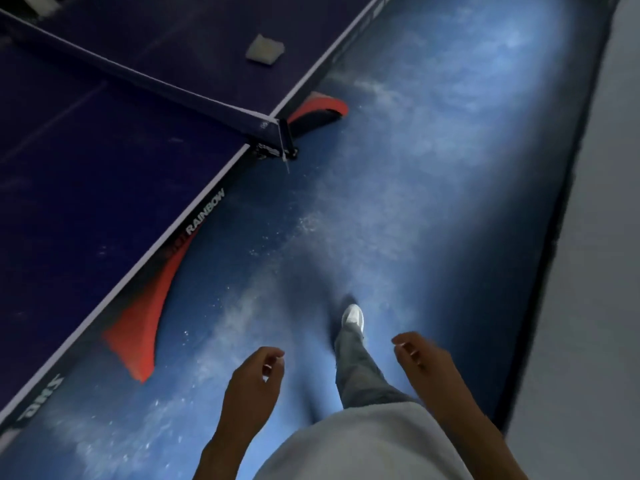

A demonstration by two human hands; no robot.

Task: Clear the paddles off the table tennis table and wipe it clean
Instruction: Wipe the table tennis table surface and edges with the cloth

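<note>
Both hands hang empty over the blue floor (415,202) beside the table (86,202): the left hand (254,379) has its fingers loosely curled toward the thumb with nothing between them, and the right hand (420,358) is likewise loosely curled and holds nothing. No paddle shows on the part of the table in view. What matters for the wiping is a small whitish cloth (265,50), lying flat on the far half beyond the net (138,84), just inside the table's right edge. It sits far ahead and to the left of both hands, well apart from them. It looks roughly square, so no long axis dictates the grasp. The table's edge runs from near left to far right, and the left hand is on the table side, so I judge it the likelier one to reach the cloth, after a walk past the net post (285,140).
</note>
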